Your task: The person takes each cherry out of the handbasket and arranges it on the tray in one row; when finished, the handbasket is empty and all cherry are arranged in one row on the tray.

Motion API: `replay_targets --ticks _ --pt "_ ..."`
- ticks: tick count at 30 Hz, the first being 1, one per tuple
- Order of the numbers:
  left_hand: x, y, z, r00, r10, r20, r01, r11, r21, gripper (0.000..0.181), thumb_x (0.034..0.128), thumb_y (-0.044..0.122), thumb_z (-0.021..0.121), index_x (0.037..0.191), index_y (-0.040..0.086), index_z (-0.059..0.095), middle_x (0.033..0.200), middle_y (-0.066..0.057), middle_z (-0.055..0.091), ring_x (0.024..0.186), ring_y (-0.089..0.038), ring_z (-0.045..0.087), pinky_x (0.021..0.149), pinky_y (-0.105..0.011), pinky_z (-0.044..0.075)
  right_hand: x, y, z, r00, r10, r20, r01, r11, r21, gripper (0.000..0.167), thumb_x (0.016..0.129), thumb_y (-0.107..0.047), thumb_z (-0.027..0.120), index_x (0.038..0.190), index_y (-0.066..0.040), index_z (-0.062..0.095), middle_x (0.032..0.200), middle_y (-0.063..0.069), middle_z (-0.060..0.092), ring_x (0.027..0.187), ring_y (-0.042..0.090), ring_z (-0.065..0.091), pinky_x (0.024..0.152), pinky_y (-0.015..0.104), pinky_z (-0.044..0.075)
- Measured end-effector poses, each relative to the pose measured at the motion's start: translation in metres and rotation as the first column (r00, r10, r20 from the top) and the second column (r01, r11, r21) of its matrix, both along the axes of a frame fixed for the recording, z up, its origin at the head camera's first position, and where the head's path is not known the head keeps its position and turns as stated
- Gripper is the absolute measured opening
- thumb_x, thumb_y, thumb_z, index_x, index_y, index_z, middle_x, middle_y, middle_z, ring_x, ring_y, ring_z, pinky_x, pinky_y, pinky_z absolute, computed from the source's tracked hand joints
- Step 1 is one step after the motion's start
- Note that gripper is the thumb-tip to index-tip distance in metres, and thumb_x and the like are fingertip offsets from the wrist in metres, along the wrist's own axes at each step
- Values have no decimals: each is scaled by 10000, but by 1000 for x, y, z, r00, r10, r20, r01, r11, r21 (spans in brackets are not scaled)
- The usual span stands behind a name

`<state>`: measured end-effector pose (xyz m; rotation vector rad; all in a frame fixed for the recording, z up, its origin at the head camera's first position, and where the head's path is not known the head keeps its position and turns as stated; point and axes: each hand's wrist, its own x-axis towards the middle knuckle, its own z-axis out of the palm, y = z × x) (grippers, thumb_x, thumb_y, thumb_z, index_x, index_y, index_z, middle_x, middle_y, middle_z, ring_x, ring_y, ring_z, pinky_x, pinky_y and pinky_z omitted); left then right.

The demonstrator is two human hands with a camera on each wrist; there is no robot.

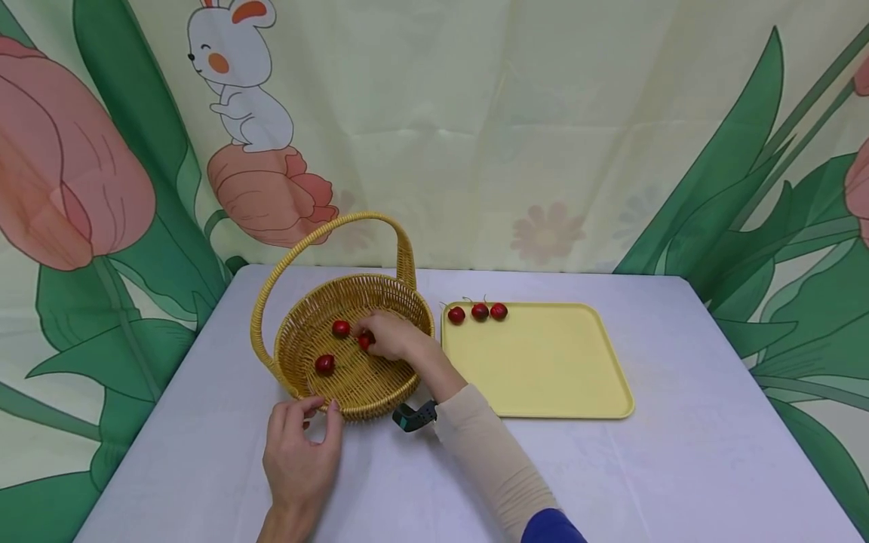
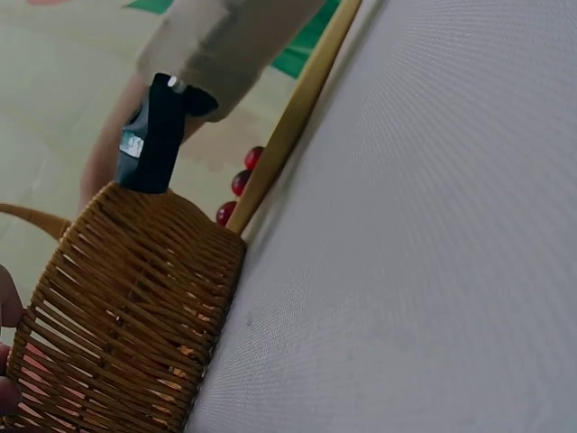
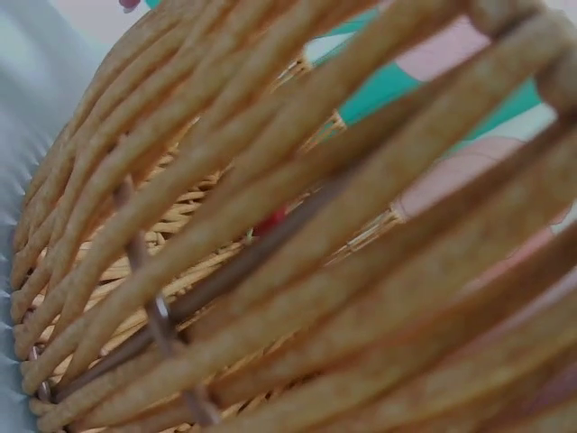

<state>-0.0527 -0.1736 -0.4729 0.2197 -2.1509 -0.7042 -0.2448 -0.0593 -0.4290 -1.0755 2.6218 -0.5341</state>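
Note:
A round wicker basket (image 1: 370, 407) with a tall handle stands at the left of the table. Inside it lie two dark red cherries (image 1: 341, 329) (image 1: 324, 365). My right hand (image 1: 394, 337) reaches over the basket's right rim and pinches another cherry (image 1: 365, 341) near the basket floor. My left hand (image 1: 302, 452) grips the near rim between thumb and fingers; its fingertips show at the left edge of the left wrist view. In the right wrist view the wicker wall (image 3: 297, 225) covers most of the frame and hides the right hand.
Right of the basket lies a yellow rectangular tray (image 1: 543, 362), with three cherries (image 1: 480, 311) in a row near its far left corner. A white cloth (image 1: 679, 452) covers the table. Behind it hangs a curtain (image 1: 434, 136) printed with flowers and a rabbit.

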Motion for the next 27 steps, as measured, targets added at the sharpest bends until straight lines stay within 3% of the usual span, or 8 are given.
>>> replay_targets --ticks 15,27 --pt "0 0 -1 1000 -9 -10 9 1000 7 169 780 91 761 916 14 696 858 -82 600 782 -180 569 687 -214 463 9 18 21 999 -36 -29 30 981 -191 349 948 -190 677 1291 -140 638 1231 33 588 1039 122 567 891 235 516" --pt "0 0 1 1000 -13 -2 13 1000 19 164 791 95 749 911 -1 691 855 -88 600 786 -186 567 705 -178 449 16 57 43 995 -98 -16 86 932 -353 340 945 -157 668 1278 -113 620 1172 17 637 945 143 580 805 258 526"
